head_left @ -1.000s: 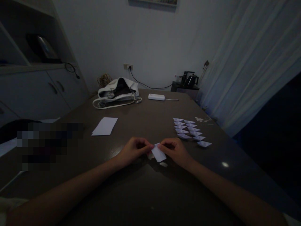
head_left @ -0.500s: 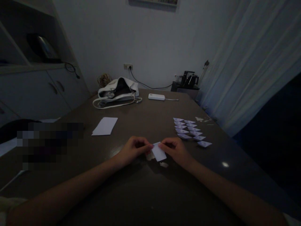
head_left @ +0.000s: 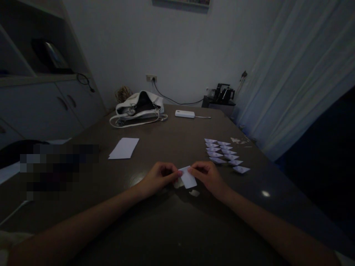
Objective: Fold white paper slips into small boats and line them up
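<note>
A small folded sheet of white paper (head_left: pixel 189 180) is held up between my two hands over the dark table (head_left: pixel 177 221). My left hand (head_left: pixel 162 176) pinches its upper left corner between thumb and fingers. On the other side, my right hand (head_left: pixel 207 176) grips the upper right edge, with the thumb lying on the paper. The curled fingers behind the sheet are partly hidden. Several folded paper boats (head_left: pixel 214 154) stand in two rows to the right of my right hand. Beyond my left hand lies a stack of white paper (head_left: pixel 124 148).
A white handbag (head_left: pixel 140 107) sits at the back left, and a white power bank (head_left: pixel 185 114) with a short cable lies at the back. Pale marks (head_left: pixel 235 140) show near the table's right edge. A black kettle (head_left: pixel 226 95) stands on a low cabinet behind.
The folded paper has been raised and tilted slightly, so its lower edge sits a little higher. My right hand has shifted slightly; both hands keep hold of it.
</note>
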{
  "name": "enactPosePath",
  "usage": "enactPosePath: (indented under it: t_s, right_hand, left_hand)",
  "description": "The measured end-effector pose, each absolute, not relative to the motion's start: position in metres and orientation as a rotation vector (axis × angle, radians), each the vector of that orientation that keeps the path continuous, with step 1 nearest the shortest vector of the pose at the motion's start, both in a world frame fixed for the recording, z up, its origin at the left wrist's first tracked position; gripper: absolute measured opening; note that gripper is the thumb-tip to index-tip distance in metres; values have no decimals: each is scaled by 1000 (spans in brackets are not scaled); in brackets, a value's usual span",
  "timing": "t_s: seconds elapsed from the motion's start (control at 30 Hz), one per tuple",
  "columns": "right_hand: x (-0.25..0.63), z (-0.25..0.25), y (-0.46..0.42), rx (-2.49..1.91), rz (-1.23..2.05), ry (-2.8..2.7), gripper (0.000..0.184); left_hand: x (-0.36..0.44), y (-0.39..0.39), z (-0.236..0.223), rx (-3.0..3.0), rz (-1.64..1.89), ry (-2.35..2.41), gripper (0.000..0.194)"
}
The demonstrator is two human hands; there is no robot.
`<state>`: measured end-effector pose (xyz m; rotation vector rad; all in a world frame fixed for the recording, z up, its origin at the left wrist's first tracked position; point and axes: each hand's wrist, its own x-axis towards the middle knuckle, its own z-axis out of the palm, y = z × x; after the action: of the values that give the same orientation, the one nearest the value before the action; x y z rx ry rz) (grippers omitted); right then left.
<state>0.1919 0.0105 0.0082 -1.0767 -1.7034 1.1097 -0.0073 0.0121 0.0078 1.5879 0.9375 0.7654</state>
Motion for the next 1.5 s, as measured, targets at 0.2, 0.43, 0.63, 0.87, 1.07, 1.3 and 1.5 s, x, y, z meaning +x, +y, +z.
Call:
enactPosePath:
  t_s: [0.2, 0.43, 0.63, 0.87, 1.07, 1.3, 1.5]
  right_hand:
    - [190, 6, 10, -1076, 1145, -1695, 27]
    - [191, 9, 10, -1071, 1147, -1675, 26]
    - [191, 6, 10, -1093, 1130, -1682, 27]
    - [190, 9, 10, -1074, 1141, -1652, 24]
    - [190, 10, 10, -1096, 1137, -1664, 25]
    - [191, 7, 11, -1072, 1164, -1629, 25]
    - [190, 8, 11, -1075, 1172, -1632, 26]
  left_hand:
    - [-6, 11, 11, 1565, 763, 999, 31]
    - [-6, 12, 8, 1582, 748, 945, 29]
    - [-6, 11, 8, 1600, 750, 960, 29]
    - [-6, 12, 6, 1612, 710, 918, 32]
    - [-7, 12, 4, 1650, 711, 917, 31]
    - [-7, 12, 3, 1653, 703, 874, 31]
    - [-8, 12, 1, 1707, 698, 901, 30]
